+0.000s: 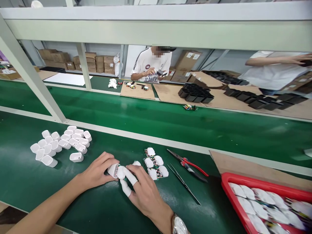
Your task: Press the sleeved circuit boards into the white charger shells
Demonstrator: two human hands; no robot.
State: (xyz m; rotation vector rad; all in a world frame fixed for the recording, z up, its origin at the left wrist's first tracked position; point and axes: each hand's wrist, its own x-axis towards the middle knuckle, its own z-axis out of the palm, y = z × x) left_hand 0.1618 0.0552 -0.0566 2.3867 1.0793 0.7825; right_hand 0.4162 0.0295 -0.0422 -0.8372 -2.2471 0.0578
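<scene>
My left hand (97, 172) is closed round a small white plastic shell (112, 169) on the green mat. My right hand (140, 188), with white finger cots on thumb and forefinger, pinches a white-capped circuit part (121, 172) against that shell's open end. Several more white-capped circuit boards (154, 165) lie just right of my fingers. A cluster of several empty white shells (62, 143) sits to the left.
Red-handled cutters (188, 164) and metal tweezers (184, 183) lie to the right. A red tray (229, 191) of circuit parts stands at the lower right on cardboard. Beyond a green conveyor belt (170, 120), two other people work among black trays (196, 92).
</scene>
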